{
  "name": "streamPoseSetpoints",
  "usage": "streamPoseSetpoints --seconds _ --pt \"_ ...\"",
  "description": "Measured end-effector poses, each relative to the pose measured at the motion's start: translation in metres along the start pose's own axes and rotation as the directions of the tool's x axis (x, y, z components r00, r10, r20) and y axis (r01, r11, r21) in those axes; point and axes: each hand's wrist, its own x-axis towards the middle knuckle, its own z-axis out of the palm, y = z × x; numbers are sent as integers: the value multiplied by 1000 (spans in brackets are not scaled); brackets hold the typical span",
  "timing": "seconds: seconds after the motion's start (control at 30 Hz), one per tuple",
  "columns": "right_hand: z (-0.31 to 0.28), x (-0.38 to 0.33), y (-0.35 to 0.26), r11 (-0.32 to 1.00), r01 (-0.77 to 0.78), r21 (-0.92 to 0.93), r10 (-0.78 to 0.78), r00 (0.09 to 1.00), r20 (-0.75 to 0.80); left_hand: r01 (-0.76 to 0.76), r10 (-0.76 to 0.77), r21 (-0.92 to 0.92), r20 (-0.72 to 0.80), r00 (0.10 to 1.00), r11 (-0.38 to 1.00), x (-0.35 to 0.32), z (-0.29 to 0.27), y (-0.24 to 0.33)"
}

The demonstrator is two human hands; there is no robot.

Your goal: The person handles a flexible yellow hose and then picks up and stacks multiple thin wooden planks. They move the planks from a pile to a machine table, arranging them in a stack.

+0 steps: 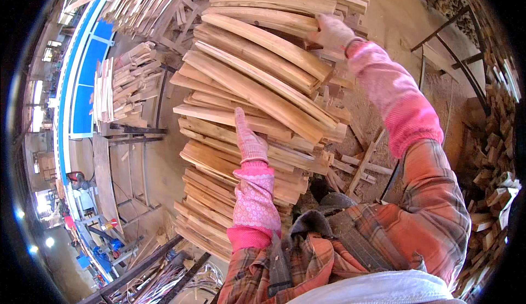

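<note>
A large stack of curved, pale wooden boards (257, 87) fills the middle, its pieces fanned at differing angles. My left hand (251, 142), in a light glove, lies against the boards at the left-middle of the stack. One finger stretches forward along a board (219, 115); the other fingers are mostly hidden. Farther off, my right hand (333, 33), also gloved, is closed around the right end of a wooden board (260, 21) near the far part of the stack. Pink sleeve covers reach over both forearms.
Smaller wood piles (129, 87) and stacked strips (145, 5) stand at the left, beside a blue panel (98, 57). Metal frames (466, 57) and heaped wood offcuts (493, 194) are on the right. Loose sticks (364, 161) lie on the floor by the stack.
</note>
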Motion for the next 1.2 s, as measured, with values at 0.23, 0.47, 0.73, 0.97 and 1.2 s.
streamPoseSetpoints --seconds 0.23,0.47,0.73,0.97,1.2 --pt "21 21 -41 997 73 -15 -73 997 30 7 -7 8 63 998 1000 18 -22 3" --pt "-34 -53 -69 958 274 -82 -233 915 328 63 -67 -171 -16 998 983 13 -28 2" --pt "13 -37 -29 952 57 299 -208 839 502 -94 98 -123 35 995 988 5 -25 -2" --pt "19 -104 -65 943 224 247 -329 747 577 -170 160 93 106 981 981 -17 -66 52" --pt "53 -83 -66 916 145 374 -291 883 369 -205 214 -72 177 961 976 12 -72 27"
